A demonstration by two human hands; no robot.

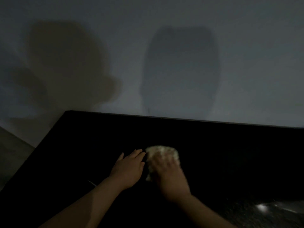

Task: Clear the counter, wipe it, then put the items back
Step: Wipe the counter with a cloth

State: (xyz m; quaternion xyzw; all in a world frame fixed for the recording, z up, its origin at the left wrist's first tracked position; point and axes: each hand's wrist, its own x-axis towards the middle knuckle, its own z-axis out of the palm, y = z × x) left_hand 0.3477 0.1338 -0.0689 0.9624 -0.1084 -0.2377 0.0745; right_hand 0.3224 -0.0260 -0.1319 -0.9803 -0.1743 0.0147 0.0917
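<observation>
The scene is very dim. A black counter fills the lower half of the head view. On it lies a pale, crumpled cloth. My right hand presses flat on top of the cloth, blurred by motion, fingers spread. My left hand rests flat on the counter just left of the cloth, fingers straight, fingertips close to the cloth's edge. No other items show on the counter.
A plain grey wall rises behind the counter, with two large shadows on it. The counter's left edge runs diagonally down to the left, with pale floor beyond. A bright glint shows on the speckled surface at lower right.
</observation>
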